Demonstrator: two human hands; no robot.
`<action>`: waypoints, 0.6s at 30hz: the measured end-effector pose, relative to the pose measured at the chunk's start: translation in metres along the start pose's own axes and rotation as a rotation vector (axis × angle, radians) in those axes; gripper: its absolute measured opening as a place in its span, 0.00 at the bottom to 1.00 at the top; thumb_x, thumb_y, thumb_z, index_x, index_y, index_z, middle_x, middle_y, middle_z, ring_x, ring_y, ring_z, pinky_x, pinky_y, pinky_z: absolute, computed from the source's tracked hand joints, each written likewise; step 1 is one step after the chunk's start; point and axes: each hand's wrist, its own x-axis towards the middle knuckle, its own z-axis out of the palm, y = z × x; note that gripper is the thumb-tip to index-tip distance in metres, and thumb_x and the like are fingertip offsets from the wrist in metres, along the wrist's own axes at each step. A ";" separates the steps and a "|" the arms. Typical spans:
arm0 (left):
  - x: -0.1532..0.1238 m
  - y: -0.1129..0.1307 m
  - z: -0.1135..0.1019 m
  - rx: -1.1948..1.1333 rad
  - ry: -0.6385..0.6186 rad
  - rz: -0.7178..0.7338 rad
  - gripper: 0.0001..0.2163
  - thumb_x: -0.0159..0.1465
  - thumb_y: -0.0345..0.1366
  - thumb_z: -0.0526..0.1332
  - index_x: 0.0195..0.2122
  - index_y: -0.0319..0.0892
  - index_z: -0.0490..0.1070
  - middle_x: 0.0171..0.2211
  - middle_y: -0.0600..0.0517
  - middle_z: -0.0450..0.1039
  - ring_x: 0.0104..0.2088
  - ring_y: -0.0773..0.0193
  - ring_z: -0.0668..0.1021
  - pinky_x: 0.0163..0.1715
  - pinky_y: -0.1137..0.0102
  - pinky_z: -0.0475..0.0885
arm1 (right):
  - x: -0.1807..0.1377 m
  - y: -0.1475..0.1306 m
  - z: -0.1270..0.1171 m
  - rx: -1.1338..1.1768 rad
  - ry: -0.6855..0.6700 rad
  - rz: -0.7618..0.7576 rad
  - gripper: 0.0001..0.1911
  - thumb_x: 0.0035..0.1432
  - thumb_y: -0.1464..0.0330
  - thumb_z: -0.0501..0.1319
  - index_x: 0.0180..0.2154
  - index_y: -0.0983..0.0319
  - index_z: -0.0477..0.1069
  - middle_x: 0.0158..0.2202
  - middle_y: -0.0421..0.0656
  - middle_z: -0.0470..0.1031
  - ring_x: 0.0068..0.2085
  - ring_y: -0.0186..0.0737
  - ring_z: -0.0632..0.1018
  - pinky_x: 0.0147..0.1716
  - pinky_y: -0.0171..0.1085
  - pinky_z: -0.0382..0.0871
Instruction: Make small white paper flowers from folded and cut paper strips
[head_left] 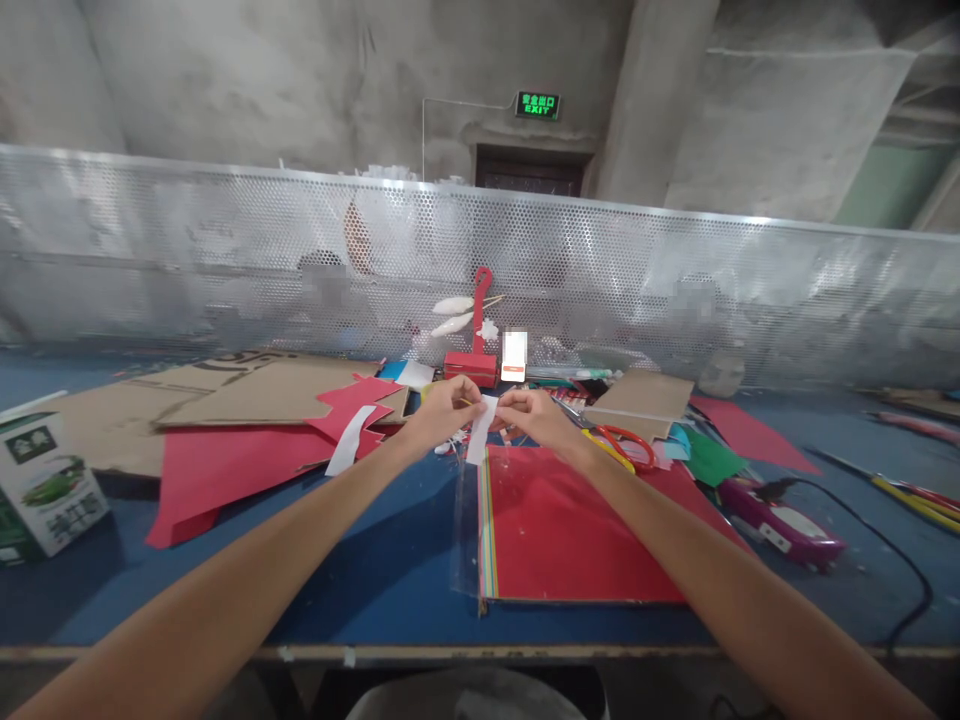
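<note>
Left hand (456, 402) and right hand (534, 412), close together, pinch a white paper strip's (479, 440) upper part from either side, presumably to steady it, its free end by the red paper stack's (585, 530) far left corner.

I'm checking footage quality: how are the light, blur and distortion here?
In the head view, glare streaks the perforated metal panel; soft shadows lie on the blue tabletop; the white paper strip between the left hand and right hand shows little detail; scraps nearby look blurred; the forearms look stretched toward the lower corners, wide-angle fashion.
</note>
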 end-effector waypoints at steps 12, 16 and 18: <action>0.000 -0.002 0.000 0.055 -0.025 0.007 0.10 0.60 0.42 0.63 0.34 0.41 0.69 0.32 0.51 0.73 0.32 0.65 0.76 0.32 0.70 0.71 | -0.003 -0.005 0.000 -0.028 0.001 -0.037 0.09 0.54 0.63 0.64 0.31 0.63 0.75 0.29 0.45 0.80 0.33 0.39 0.81 0.26 0.31 0.74; -0.001 0.000 0.002 0.121 -0.048 0.060 0.09 0.61 0.41 0.62 0.32 0.41 0.70 0.32 0.51 0.73 0.32 0.65 0.75 0.33 0.70 0.70 | -0.003 -0.006 0.000 -0.048 0.009 -0.056 0.06 0.54 0.65 0.63 0.30 0.62 0.73 0.28 0.44 0.79 0.30 0.38 0.80 0.25 0.31 0.73; -0.001 0.001 0.003 0.139 -0.067 0.082 0.09 0.62 0.41 0.61 0.31 0.41 0.70 0.32 0.52 0.72 0.32 0.65 0.74 0.33 0.70 0.69 | -0.003 -0.007 0.000 -0.058 0.022 -0.061 0.06 0.53 0.66 0.63 0.30 0.62 0.73 0.27 0.43 0.79 0.29 0.37 0.79 0.25 0.31 0.73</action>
